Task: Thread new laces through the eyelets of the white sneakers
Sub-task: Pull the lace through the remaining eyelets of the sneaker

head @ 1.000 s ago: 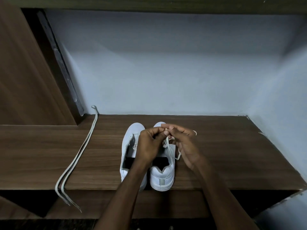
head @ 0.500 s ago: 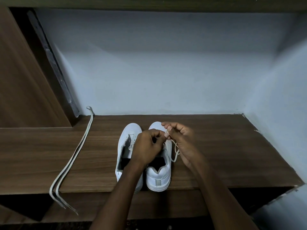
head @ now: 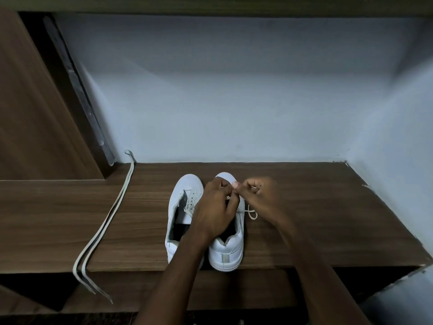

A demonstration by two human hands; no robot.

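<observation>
Two white sneakers stand side by side on the wooden shelf (head: 316, 219), toes to the wall. The left sneaker (head: 181, 207) has bare eyelets and no lace. Over the right sneaker (head: 226, 252) both my hands work. My left hand (head: 215, 209) covers its eyelets with curled fingers on the lace there. My right hand (head: 257, 198) pinches the white lace (head: 251, 213) just right of the shoe; a small loop of it lies on the shelf. The eyelets of the right sneaker are hidden by my left hand.
A second, folded lace (head: 107, 221) lies along the shelf's left part, its ends hanging over the front edge. A pale wall closes the back and right. A wooden panel (head: 35, 102) stands on the left. A lower ledge runs below the front edge.
My right hand has moved right and away from the shoe with the lace, and the slack loop beside the sneaker has shrunk. My left hand stays over the eyelets.
</observation>
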